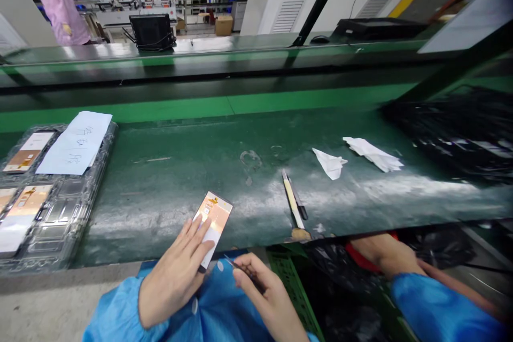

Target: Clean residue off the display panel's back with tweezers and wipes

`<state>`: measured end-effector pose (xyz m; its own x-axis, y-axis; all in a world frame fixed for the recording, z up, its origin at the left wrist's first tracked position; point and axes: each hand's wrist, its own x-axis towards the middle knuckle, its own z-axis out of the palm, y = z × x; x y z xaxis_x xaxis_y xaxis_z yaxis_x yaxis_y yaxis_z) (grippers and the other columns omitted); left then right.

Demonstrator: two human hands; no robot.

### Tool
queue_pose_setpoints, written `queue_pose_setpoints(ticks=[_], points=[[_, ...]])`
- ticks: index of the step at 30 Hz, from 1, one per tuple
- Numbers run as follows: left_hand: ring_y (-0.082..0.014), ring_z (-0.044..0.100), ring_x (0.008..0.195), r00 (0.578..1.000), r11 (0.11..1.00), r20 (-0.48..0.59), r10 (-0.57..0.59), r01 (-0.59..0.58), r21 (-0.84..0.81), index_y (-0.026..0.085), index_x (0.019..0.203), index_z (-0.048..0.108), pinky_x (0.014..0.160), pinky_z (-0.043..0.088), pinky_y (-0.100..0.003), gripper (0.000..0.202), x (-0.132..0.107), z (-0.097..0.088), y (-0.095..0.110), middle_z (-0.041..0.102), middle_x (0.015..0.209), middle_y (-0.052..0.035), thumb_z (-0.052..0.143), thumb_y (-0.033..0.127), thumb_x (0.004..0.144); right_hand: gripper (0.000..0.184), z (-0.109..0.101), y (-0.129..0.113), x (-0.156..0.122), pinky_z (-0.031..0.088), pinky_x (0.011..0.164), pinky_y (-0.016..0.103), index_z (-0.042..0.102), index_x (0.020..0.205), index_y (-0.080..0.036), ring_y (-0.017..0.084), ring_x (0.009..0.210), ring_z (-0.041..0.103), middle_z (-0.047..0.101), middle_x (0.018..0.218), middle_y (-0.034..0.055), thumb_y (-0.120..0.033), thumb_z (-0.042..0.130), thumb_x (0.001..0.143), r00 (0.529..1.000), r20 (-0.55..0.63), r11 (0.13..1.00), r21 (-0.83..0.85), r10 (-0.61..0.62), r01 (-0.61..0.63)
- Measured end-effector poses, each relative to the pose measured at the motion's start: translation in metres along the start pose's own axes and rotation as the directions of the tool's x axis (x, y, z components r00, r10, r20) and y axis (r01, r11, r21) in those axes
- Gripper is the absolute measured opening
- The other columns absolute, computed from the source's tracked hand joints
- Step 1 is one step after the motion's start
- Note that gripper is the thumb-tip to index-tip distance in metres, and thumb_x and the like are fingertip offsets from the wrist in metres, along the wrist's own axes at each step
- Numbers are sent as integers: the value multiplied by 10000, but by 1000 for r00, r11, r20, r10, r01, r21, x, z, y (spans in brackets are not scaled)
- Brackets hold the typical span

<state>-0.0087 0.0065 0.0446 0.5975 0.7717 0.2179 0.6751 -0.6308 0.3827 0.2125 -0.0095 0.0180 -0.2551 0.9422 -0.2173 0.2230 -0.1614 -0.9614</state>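
Observation:
My left hand (176, 270) holds a phone screen panel (218, 214) against the front edge of the green bench, its fingers laid across the back. The panel is copper-coloured at the far end, with a small gold flex piece, and white nearer me. My right hand (266, 291) is pinched around slim pointed metal tweezers (249, 273), their tip a little to the right of the panel's near end. The palm and fingers hide part of the tool.
At left, a clear plastic tray (60, 224) holds several similar panels under a handwritten paper (76, 144). A pen-like tool (292, 200), crumpled tissues (372, 154) and black strips (460, 133) lie rightward. Another person's hand (385, 254) reaches beside a green crate (294, 283) and black bags.

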Motion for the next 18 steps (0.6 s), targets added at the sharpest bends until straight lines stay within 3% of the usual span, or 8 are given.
queue_pose_setpoints(ticks=[6, 9, 12, 15, 18], points=[[-255, 418, 1343, 990, 998, -136, -36, 42, 39, 167, 1405, 384, 1086, 438, -402, 528, -9, 5, -1, 440, 1449, -120, 549, 307, 923, 325, 12, -10, 8, 493, 741, 296, 610, 1067, -184, 192, 746, 632, 660, 762, 21, -454, 566, 892, 998, -55, 993, 114, 18, -12], [-245, 442, 1327, 983, 996, -178, -46, 60, 72, 160, 1393, 407, 1083, 443, -386, 498, -9, 8, 6, 472, 1426, -114, 541, 304, 935, 325, 19, -20, 23, 494, 786, 297, 619, 1048, -178, 200, 820, 626, 667, 843, 34, -455, 586, 880, 997, -76, 985, 171, -15, 28], [-253, 438, 1330, 979, 990, -201, -45, 71, 123, 135, 1386, 415, 1094, 427, -410, 482, -9, 5, 10, 472, 1423, -128, 529, 291, 943, 274, 23, -31, 42, 493, 711, 266, 625, 968, -170, 174, 749, 596, 644, 798, 12, -424, 606, 868, 997, -64, 987, 149, -49, 58], [-278, 378, 1365, 985, 979, -174, -12, 47, 200, 125, 1388, 416, 1122, 378, -471, 466, -10, -1, 8, 430, 1453, -133, 512, 236, 945, 244, 23, -42, 65, 494, 696, 260, 643, 952, -151, 176, 757, 609, 663, 802, 13, -376, 578, 883, 993, 51, 992, 80, -105, 101], [-293, 321, 1393, 987, 968, -161, 8, 33, 248, 111, 1389, 414, 1120, 367, -500, 457, -14, -2, 1, 384, 1481, -141, 463, 146, 936, 247, 20, -53, 88, 503, 702, 269, 682, 939, -154, 197, 787, 641, 686, 799, 11, -356, 547, 897, 960, 212, 980, -45, -181, 195]])
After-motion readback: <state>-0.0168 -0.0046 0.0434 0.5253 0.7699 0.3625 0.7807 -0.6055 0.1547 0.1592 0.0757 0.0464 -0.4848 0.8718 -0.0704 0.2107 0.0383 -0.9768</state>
